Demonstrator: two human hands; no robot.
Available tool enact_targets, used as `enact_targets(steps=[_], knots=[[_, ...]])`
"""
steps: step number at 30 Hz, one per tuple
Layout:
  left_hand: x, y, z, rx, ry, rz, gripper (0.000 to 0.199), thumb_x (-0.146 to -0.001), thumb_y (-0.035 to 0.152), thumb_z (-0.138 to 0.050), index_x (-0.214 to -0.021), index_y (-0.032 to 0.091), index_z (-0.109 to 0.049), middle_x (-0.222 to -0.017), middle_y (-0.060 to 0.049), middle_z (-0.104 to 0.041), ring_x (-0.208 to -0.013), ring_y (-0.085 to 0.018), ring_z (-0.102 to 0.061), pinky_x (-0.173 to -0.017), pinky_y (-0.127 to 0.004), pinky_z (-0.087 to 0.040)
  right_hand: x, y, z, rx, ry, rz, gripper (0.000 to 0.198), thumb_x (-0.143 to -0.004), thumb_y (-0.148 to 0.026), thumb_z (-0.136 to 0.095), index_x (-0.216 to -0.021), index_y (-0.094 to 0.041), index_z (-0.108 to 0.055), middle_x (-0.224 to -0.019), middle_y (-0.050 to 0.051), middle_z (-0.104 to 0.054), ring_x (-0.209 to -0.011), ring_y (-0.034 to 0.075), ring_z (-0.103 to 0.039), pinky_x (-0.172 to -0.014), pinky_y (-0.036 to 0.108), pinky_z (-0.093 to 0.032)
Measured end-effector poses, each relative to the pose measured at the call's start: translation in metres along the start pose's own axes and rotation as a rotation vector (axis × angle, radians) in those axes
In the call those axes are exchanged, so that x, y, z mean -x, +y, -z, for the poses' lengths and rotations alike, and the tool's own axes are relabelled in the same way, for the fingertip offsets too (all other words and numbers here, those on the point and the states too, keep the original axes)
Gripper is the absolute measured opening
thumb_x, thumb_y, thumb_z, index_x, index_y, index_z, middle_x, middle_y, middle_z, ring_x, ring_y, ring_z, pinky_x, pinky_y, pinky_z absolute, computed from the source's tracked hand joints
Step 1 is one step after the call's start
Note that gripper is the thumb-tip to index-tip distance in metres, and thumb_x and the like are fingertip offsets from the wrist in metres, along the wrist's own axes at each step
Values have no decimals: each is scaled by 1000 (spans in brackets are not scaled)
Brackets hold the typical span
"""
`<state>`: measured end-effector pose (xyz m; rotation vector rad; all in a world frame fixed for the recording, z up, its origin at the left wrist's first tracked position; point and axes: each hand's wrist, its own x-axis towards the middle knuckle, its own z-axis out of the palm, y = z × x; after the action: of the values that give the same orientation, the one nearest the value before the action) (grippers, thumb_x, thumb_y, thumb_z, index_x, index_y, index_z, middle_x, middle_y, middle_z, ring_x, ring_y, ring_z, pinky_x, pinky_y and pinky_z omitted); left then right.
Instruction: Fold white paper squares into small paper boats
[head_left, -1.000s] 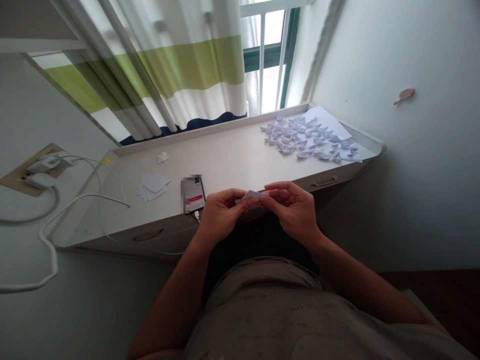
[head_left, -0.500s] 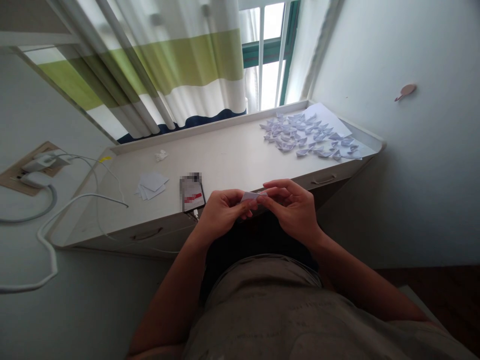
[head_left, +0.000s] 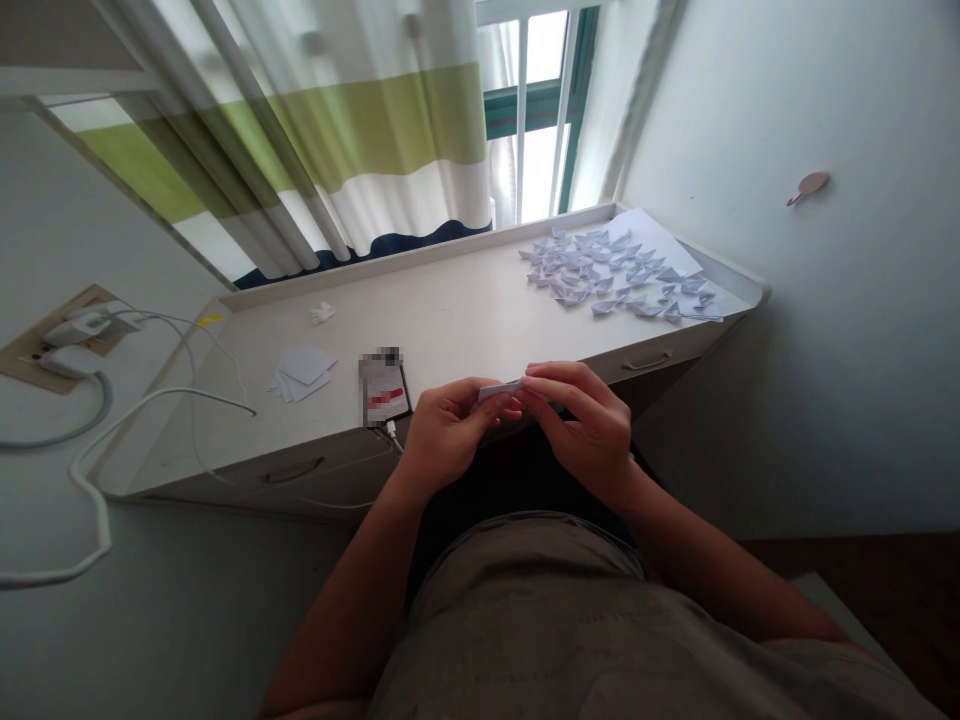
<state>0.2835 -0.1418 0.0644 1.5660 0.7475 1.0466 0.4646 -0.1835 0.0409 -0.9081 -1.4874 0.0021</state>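
Note:
A small folded piece of white paper (head_left: 498,391) is pinched between my two hands, just in front of the desk's near edge. My left hand (head_left: 451,425) grips its left part, thumb on the near side. At its right end, my right hand (head_left: 581,415) holds it between thumb and fingertips. The fingers hide much of the paper, so its exact folded shape does not show. Many small folded paper boats (head_left: 600,265) lie clustered at the desk's right end.
On the white desk (head_left: 450,310) are a phone (head_left: 385,390) with a cable, loose white paper squares (head_left: 304,372) and a crumpled tissue (head_left: 322,313). A larger white sheet (head_left: 652,238) lies by the boats. White cables (head_left: 97,500) run from a wall socket (head_left: 64,340) at left.
Both hands have shifted slightly while still holding the paper. My right fingers have closed in on its right end, and the paper now looks narrower and tilted up to the right.

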Motion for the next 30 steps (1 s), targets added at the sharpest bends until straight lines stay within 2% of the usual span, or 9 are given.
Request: enact_targets(steps=[5, 10, 13, 20, 23, 27, 30], knots=[[2, 0, -3, -139, 81, -112, 17, -95, 38, -83, -95, 22, -88, -92, -4, -87, -86, -22, -82, -82, -30, -66, -2, 2, -2, -12, 8, 62, 25, -100, -13, -76, -115, -31, -84, -107, 5, -83, -99, 23, -81, -88, 40, -69], [5, 4, -5, -288, 116, -196, 13, -98, 31, -79, -104, 25, -88, -101, -3, -88, -92, -22, -83, -86, -30, -66, -5, 2, -3, -133, -53, -118, 17, -101, -15, -75, -111, -29, -80, -108, 5, -81, -103, 23, -79, -93, 40, -66], [6, 4, -4, -344, 135, -231, 16, -100, 28, -78, -113, 27, -85, -105, -2, -88, -96, -21, -84, -90, -29, -65, -7, 5, -2, -137, -94, -122, 9, -103, -19, -73, -104, -27, -76, -106, 6, -79, -109, 25, -78, -97, 43, -64], [5, 1, -3, -412, 116, -278, 10, -101, 29, -76, -109, 26, -82, -103, -1, -87, -95, -19, -84, -85, -26, -63, -9, 14, 5, -160, -261, -197, 8, -108, -22, -66, -104, -25, -71, -111, 7, -79, -122, 27, -75, -105, 46, -59], [3, -1, -4, -364, 134, -244, 8, -99, 29, -78, -105, 25, -82, -99, -3, -87, -92, -20, -83, -85, -29, -63, -8, 15, 5, -229, -223, -232, 6, -105, -23, -71, -103, -26, -75, -111, 6, -80, -116, 26, -77, -102, 44, -61], [1, -2, -8, -235, 128, -195, 8, -96, 29, -80, -100, 22, -81, -105, -6, -86, -99, -22, -82, -90, -32, -64, -4, 14, 1, -332, -77, -290, 9, -98, -24, -82, -105, -28, -78, -104, 2, -82, -101, 23, -79, -95, 42, -63], [-1, -2, -11, -147, 130, -130, 12, -91, 30, -86, -95, 21, -80, -100, -6, -86, -91, -21, -82, -82, -30, -64, -2, 13, -2, -366, -11, -325, 15, -93, -25, -88, -103, -28, -79, -97, 1, -82, -92, 22, -79, -90, 40, -65]])
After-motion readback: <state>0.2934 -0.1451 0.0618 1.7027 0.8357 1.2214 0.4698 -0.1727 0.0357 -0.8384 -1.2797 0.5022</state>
